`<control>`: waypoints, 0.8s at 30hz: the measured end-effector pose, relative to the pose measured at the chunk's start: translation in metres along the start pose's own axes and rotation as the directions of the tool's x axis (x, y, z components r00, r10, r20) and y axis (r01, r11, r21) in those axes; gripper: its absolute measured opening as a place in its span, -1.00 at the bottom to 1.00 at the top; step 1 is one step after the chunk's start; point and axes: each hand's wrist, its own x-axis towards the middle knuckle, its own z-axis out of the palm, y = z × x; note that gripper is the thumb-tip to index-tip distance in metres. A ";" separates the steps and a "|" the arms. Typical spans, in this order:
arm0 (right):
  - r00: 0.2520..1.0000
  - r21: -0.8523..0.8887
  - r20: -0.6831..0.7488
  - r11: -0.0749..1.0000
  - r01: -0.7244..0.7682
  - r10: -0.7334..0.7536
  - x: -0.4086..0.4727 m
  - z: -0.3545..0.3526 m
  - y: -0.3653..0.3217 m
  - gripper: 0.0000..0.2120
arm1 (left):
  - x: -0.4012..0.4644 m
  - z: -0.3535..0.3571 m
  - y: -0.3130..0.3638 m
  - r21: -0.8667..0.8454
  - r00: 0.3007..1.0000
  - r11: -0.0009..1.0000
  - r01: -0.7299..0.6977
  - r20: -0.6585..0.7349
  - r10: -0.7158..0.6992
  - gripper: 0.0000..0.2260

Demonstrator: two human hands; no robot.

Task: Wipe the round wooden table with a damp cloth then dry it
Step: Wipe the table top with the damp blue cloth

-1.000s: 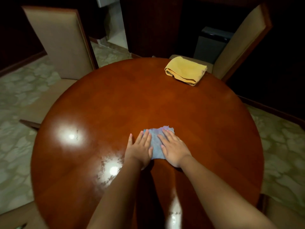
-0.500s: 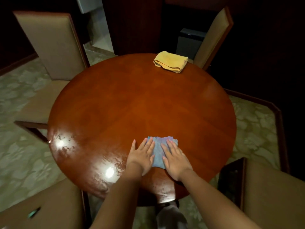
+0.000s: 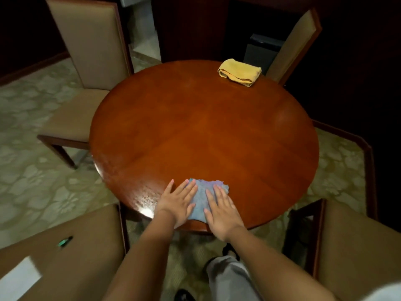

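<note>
A round, glossy wooden table (image 3: 204, 127) fills the middle of the view. At its near edge lies a blue-purple cloth (image 3: 200, 198), flattened under both my hands. My left hand (image 3: 178, 203) presses its left part with straight, spread fingers. My right hand (image 3: 221, 210) presses its right part the same way. A wet sheen shows on the table's near-left rim. A folded yellow cloth (image 3: 239, 71) sits at the far right edge, well away from both hands.
Four beige upholstered chairs ring the table: far left (image 3: 91, 44), far right (image 3: 297, 44), near left (image 3: 65, 257) with a small green object (image 3: 65, 241) on it, near right (image 3: 355, 253). Patterned carpet (image 3: 32, 170) surrounds it. My leg (image 3: 227, 276) shows below the table edge.
Both hands have drawn the blue cloth back to the table's near edge. The view has pulled away, so the whole table and the near chairs show now.
</note>
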 end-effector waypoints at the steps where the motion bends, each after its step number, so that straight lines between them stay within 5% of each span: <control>1: 1.000 0.004 0.003 1.000 0.030 -0.030 0.004 0.002 -0.012 -0.41 | -0.009 0.005 -0.011 0.001 1.000 1.000 0.028 0.013 -0.028 -0.50; 7: 0.986 -0.040 -0.004 0.986 0.164 -0.164 0.015 0.018 -0.042 -0.09 | -0.042 0.022 -0.034 -0.023 0.993 0.993 0.114 0.045 -0.113 -0.49; 13: 0.981 -0.080 -0.057 0.980 0.182 -0.187 -0.001 0.008 0.002 -0.05 | -0.025 0.014 -0.001 -0.022 0.999 0.998 0.053 0.004 -0.052 -0.49; 16: 0.992 -0.188 -0.079 0.978 0.086 -0.102 -0.015 0.003 0.035 -0.18 | -0.003 0.001 0.032 -0.001 1.000 1.000 -0.019 -0.017 0.019 -0.48; 24: 0.980 -0.085 -0.038 0.976 -0.200 0.197 -0.051 0.001 0.104 -0.48 | 0.046 -0.028 0.100 0.069 0.978 0.978 -0.198 -0.049 0.202 -0.48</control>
